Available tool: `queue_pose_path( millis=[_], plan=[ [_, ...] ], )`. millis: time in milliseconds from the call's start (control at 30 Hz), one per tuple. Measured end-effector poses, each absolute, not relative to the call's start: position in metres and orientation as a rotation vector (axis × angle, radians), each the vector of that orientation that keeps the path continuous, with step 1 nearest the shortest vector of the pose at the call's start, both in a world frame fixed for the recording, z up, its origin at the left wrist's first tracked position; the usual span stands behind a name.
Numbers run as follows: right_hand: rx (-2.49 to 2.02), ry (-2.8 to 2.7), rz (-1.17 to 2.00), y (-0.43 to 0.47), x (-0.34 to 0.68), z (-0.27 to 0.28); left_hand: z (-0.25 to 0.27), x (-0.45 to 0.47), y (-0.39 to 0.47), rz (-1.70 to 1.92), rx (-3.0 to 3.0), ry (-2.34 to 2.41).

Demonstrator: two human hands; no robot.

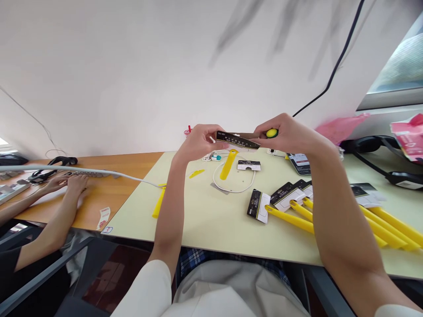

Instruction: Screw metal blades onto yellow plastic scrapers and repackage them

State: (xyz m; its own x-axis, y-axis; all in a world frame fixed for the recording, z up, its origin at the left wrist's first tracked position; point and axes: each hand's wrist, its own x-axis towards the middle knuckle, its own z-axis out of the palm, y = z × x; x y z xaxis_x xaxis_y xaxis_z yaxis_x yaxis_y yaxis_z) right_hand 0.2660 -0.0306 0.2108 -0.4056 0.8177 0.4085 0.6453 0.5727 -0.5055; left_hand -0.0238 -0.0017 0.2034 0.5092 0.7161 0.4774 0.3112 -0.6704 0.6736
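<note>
Above pale cream counter [205,220], left to right: pinching with left grip [202,141] one end of black printed cardboard card [235,139], held clear of surface; clasping with right grip [291,134] its other end, plus yellow-green round-ended object [272,133]. Lower right, lying flat: black-and-white cards [258,206], long yellow strips [291,219].

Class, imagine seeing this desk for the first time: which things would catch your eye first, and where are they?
Probably the black card with white print, held up mid-picture between the left hand and the right hand, where a small rounded yellow-and-green object also shows. Next, perhaps, the long, bright yellow strips lying on the right side of the cream tabletop, near several black-and-white printed cards.
</note>
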Motion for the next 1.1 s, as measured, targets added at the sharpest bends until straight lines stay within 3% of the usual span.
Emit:
queue_pose_path(
  millis=[300,500,667,800,900,1100],
  plan=[
    [-1.078,-2.028,0.343,-0.044,0.264,0.214,0.209,-0.027,-0.009,1.257,2.136,0.824],
    [-1.163,-2.094,0.217,-0.052,0.263,0.217,0.205,-0.023,-0.009,1.035,2.030,0.753],
    [-1.291,-2.250,0.238,-0.053,0.272,0.205,0.151,-0.006,-0.010,0.759,1.731,0.606],
    [-1.648,-2.330,0.181,-0.058,0.291,0.167,0.076,0.013,-0.019,0.793,1.276,0.626],
    [-1.943,-2.402,0.377,-0.075,0.308,0.123,0.031,0.022,-0.032,0.842,0.982,0.711],
    [-2.013,-2.427,0.425,-0.120,0.339,0.032,-0.006,0.039,-0.052,0.861,0.780,0.799]
  ],
)
